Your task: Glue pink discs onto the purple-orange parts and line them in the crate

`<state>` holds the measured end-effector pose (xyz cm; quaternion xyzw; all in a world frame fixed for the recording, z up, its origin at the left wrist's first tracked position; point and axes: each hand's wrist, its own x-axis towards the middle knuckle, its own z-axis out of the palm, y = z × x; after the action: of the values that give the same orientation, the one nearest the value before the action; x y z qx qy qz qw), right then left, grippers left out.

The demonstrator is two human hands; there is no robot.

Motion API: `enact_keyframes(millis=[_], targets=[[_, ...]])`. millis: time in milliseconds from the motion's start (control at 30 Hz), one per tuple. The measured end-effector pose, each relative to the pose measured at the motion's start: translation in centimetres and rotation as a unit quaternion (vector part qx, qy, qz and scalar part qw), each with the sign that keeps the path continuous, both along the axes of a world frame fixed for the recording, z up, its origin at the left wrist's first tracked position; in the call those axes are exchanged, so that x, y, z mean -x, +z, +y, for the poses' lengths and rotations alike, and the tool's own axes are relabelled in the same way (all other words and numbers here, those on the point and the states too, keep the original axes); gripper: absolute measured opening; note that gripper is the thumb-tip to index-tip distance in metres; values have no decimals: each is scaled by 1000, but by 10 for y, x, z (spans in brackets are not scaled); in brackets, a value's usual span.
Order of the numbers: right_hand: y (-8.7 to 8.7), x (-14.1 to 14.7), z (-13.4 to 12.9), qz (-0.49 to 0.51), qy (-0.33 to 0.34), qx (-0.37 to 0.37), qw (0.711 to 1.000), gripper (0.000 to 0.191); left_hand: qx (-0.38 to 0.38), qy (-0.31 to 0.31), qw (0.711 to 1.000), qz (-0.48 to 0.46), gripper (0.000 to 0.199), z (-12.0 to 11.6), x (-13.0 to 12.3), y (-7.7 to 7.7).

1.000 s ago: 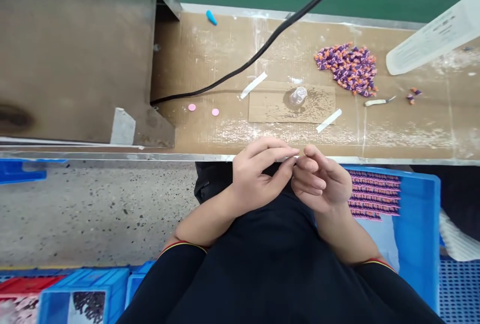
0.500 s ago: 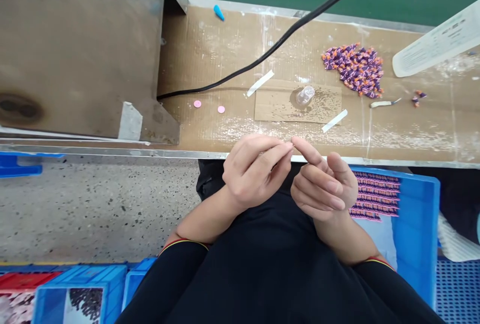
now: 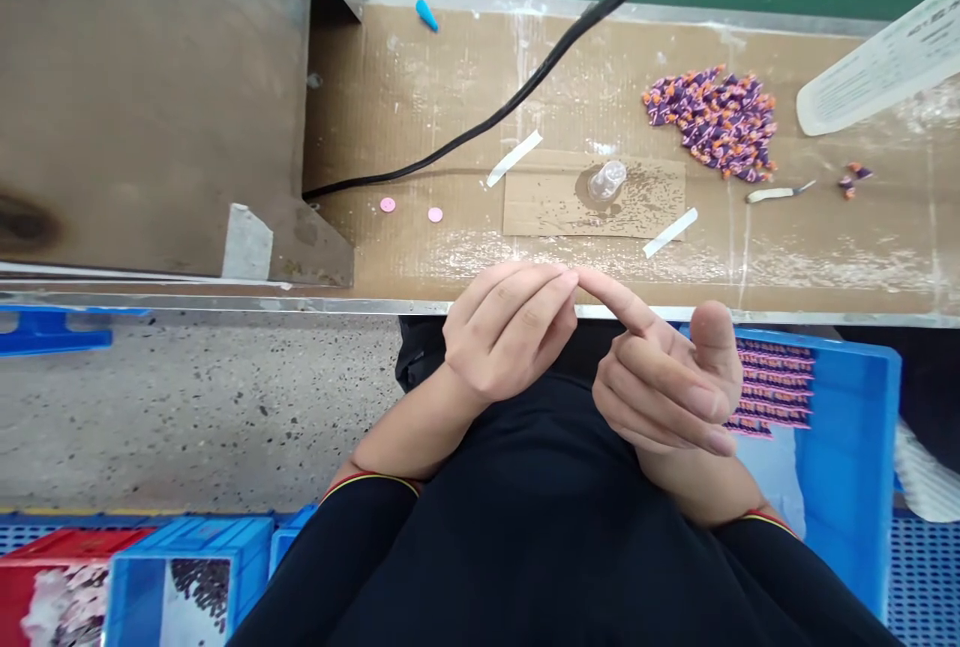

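Observation:
My left hand [image 3: 511,330] is closed, its fingertips pinched at the bench's front edge; whatever lies between them is too small to name. The index finger of my right hand [image 3: 664,367] is stretched out and touches those fingertips. Its thumb stands apart and the other fingers are loosely curled, with nothing visible in them. Beyond my hands, a small clear cup [image 3: 607,181] stands on a wet-spotted cardboard piece [image 3: 544,212]. A pile of small purple and orange pieces [image 3: 716,122] lies to the right, near a thin white tool [image 3: 776,194].
A black cable [image 3: 480,139] crosses the bench from a metal housing [image 3: 150,107] at the left. A white bottle [image 3: 874,67] lies at the right. Two pink discs [image 3: 388,205] and a blue cap [image 3: 427,15] are on the bench. A blue tray [image 3: 847,447] holds rows of pieces.
My right thumb has spread farther from the index finger, and the right hand has turned and shifted slightly right. The left fingers stay pinched. The view has shifted a little.

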<state>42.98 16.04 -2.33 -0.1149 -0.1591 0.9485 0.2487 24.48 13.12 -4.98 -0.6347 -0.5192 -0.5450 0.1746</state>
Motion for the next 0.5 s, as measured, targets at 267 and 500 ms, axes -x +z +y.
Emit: enact_keyframes(millis=[267,500], targets=[[3,-9,3,-60,25,-15,998,88,7,14,999,37,20,6,1,-2],[1,-10,5,-132,30,-34,990,96,55,-16,989,134,20,8,16,-9]])
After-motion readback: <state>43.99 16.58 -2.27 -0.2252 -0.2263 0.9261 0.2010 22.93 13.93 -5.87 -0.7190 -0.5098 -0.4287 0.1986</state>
